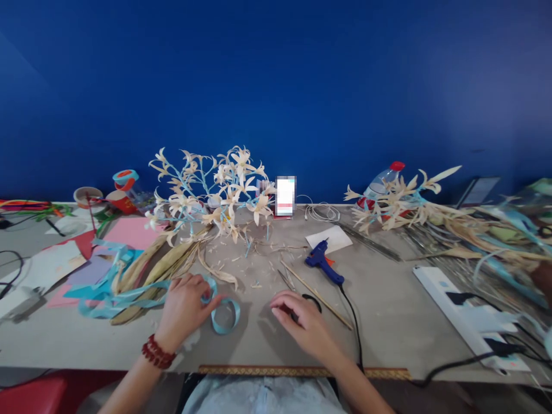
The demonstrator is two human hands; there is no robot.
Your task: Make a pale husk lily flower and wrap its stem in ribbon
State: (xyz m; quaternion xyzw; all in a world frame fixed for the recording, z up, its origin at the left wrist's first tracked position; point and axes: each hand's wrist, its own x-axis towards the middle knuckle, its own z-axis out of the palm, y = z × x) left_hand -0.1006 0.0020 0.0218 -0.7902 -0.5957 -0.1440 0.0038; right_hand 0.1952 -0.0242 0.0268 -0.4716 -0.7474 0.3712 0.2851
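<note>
My left hand [185, 305] rests low over the table, fingers curled around a light-blue ribbon [226, 317] that loops out past the thumb. More of the ribbon trails away to the left across dried corn husks [172, 265]. Scissors [286, 278] lie with their blades pointing away from me, and my right hand [302, 322] covers part of their black handle. Its thumb and fingertips come together; whether anything thin is between them is hidden. Directly beyond both hands stand pale husk flowers [241, 184] on blue-wrapped stems.
A blue glue gun [322, 261] rests by white paper [332, 238], its cord running to the front edge. Beside it lies a thin stick [319, 296]. A white power strip [457, 316] sits right, near wires and husks. Coloured paper [133, 231] lies left; a phone [285, 196] stands behind.
</note>
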